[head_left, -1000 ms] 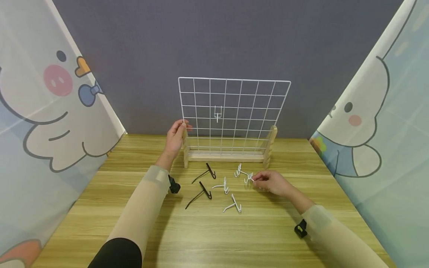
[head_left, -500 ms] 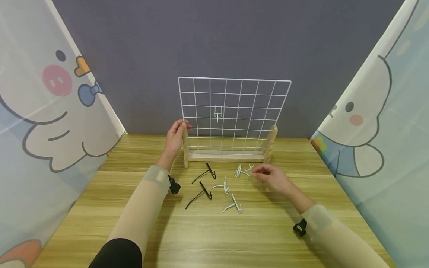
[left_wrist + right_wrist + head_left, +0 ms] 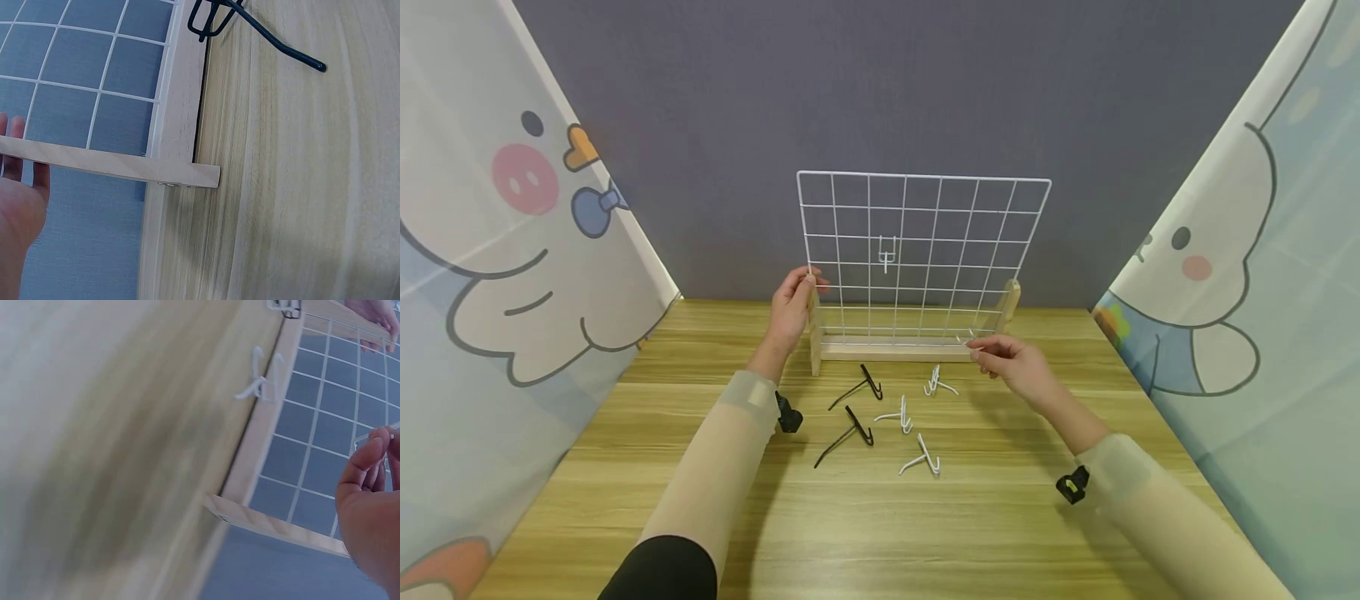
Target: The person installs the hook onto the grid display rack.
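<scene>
A white wire grid stands in a wooden base. My left hand grips the top of the left wooden upright, its fingers reaching behind it in the left wrist view. Pinched between thumb and fingertips of my right hand is a small white wire hook, held in front of the grid's lower right part; fingers cover most of it. Another white hook hangs on the grid, left of its middle. On the tabletop lie three white hooks, the nearest to my right hand being this white hook.
Two black hooks, a rear black hook and a front black hook, lie left of the white ones on the wooden table. A grey panel rises behind the grid. Printed cloths flank both sides.
My right hand has lifted a white hook off the table, carrying it forward and up to the grid's lower right. My left hand stays on the upright.
</scene>
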{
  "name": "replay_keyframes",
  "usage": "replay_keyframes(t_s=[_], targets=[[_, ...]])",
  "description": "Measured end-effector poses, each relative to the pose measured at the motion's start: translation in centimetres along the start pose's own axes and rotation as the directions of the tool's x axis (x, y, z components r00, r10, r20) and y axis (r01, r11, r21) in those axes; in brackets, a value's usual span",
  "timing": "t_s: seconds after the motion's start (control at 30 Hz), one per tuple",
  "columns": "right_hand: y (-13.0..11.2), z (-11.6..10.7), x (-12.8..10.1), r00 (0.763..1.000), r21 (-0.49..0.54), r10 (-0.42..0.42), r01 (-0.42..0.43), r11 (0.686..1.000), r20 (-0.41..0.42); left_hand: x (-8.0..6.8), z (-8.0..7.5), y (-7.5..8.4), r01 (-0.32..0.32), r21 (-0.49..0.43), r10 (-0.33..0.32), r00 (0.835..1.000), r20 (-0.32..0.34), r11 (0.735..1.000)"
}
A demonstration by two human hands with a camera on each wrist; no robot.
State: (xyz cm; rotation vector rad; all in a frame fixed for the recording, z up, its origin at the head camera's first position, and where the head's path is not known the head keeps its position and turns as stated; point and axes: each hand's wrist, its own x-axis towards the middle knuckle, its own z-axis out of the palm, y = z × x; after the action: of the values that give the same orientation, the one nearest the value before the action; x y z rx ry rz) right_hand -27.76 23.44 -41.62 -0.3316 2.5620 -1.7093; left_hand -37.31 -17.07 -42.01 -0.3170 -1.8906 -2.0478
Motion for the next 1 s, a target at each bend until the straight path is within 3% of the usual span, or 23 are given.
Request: replay_keyframes(t_s=[0.53, 1.0], targets=[[-4.7, -2.1, 2.6, 0.991, 0.049, -0.076, 0.081, 0.995, -0.108, 0.0, 0.2, 0.0, -0.024, -0.031, 0.023, 1.0, -0.011, 0.999], [-7.6, -2.6, 4.0, 0.969, 0.045, -0.134, 0.146, 0.988, -0.207, 0.1, 0.2, -0.1, -0.022, -0.024, 0.021, 0.999, -0.025, 0.999]])
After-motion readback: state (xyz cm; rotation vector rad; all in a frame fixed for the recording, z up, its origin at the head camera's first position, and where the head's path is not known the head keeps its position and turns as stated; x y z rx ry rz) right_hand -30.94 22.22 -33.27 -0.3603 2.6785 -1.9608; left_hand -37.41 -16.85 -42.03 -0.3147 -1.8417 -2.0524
